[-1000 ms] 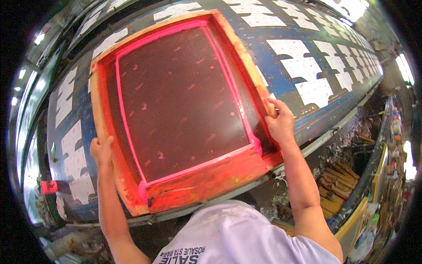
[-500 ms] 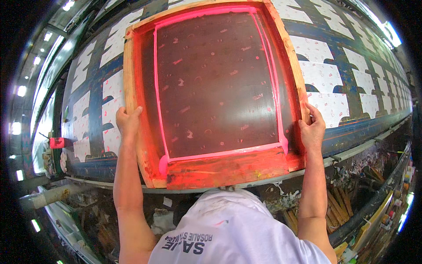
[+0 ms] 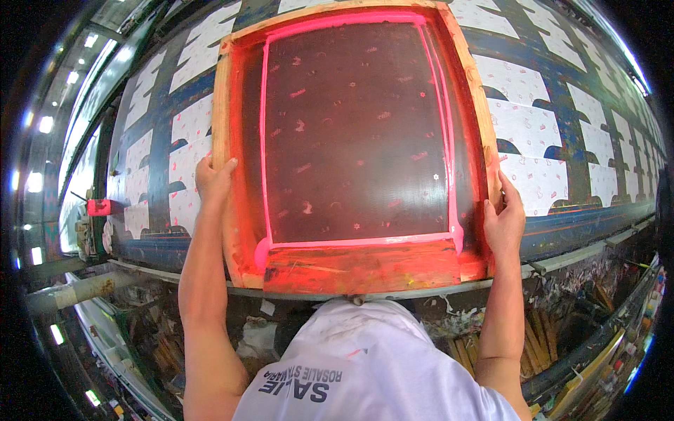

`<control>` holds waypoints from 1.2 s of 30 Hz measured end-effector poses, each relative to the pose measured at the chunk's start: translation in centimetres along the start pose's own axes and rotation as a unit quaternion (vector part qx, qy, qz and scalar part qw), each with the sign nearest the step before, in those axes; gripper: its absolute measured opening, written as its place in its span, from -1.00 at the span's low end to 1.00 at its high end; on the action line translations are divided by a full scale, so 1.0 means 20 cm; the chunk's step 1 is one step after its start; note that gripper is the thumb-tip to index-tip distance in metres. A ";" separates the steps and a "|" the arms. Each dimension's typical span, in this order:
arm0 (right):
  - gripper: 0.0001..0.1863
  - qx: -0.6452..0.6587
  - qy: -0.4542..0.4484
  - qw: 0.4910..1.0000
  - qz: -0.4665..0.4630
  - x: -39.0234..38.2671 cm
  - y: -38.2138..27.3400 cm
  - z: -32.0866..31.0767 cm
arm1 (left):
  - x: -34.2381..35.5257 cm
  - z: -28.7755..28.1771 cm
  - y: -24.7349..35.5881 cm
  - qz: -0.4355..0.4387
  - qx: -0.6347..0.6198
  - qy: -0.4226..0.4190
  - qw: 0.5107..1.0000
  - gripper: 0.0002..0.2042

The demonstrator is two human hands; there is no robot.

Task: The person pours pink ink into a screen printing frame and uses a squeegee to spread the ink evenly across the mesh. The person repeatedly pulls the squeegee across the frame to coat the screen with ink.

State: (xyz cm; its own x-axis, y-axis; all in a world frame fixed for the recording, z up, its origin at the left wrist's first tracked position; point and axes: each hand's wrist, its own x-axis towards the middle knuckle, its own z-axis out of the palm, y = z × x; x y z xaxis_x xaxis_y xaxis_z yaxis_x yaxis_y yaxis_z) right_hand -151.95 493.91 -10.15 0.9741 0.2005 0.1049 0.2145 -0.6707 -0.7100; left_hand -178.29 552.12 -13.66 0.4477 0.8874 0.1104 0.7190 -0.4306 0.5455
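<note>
A wooden screen-printing frame lies over the long table in front of me, its inner sides stained red. Small figures show in the dark mesh, and bright pink ink lines its edges. Across the frame's near end rests a red-smeared wooden board; whether it is a squeegee I cannot tell. My left hand is closed round the left rail, thumb on top. On the right rail, a little nearer to me, my right hand grips with thumb and fingers.
White cut fabric pieces with small red prints lie in rows on the dark blue table, on both sides of the frame. A metal rail runs along its near edge. Wood strips and scraps lie below. A pink-red object is at far left.
In the view, the frame and both hands sit slightly farther right and the near end higher; the surroundings have shifted too. Both hands keep their hold on the rails.
</note>
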 end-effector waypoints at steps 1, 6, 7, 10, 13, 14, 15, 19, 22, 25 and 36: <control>-0.30 -0.071 0.007 0.993 -0.095 -0.04 -0.05 -0.01 | 0.00 0.01 0.00 0.004 0.007 -0.002 1.000 -0.54; -0.41 -0.073 -0.196 0.925 -0.316 -0.44 -0.35 -0.04 | 0.01 0.05 0.01 -0.015 0.041 -0.021 0.999 -0.56; -0.43 0.014 -0.260 0.903 -0.343 -0.52 -0.41 0.00 | 0.00 0.05 0.02 -0.032 0.033 -0.027 0.999 -0.56; -0.46 -0.067 -0.311 0.843 -0.433 -0.69 -0.54 0.08 | 0.00 0.06 0.02 -0.016 0.045 -0.021 0.999 -0.52; -0.51 -0.119 -0.267 0.858 -0.423 -0.70 -0.61 0.12 | -0.02 0.06 0.02 0.014 0.062 -0.012 0.998 -0.50; -0.51 -0.124 -0.259 0.857 -0.428 -0.70 -0.64 0.13 | -0.02 0.06 0.01 0.014 0.063 -0.005 0.998 -0.51; -0.51 -0.126 -0.242 0.860 -0.431 -0.71 -0.68 0.14 | -0.03 0.07 0.01 0.029 0.064 0.012 0.997 -0.51; -0.48 -0.167 -0.228 0.862 -0.421 -0.73 -0.85 0.26 | -0.04 0.06 0.03 0.050 0.069 0.011 0.996 -0.47; -0.44 -0.202 -0.266 0.858 -0.390 -0.72 -0.97 0.34 | -0.06 0.03 0.08 0.026 0.067 -0.011 0.997 -0.50; -0.46 -0.212 -0.295 0.864 -0.348 -0.71 -1.02 0.31 | -0.09 -0.02 0.11 0.007 0.059 -0.036 0.998 -0.51; -0.35 -0.208 -0.198 0.878 -0.382 -0.92 -0.86 0.38 | -0.08 -0.02 0.12 0.010 0.047 -0.045 0.998 -0.48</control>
State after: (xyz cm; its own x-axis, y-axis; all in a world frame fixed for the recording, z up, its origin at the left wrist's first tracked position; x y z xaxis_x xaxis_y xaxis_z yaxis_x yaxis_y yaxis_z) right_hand -174.18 507.18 -5.18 0.4500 0.8833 0.1315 0.8832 -0.4184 -0.2121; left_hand -177.52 549.67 -12.30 0.5056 0.8617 0.0432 0.7537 -0.4655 0.4640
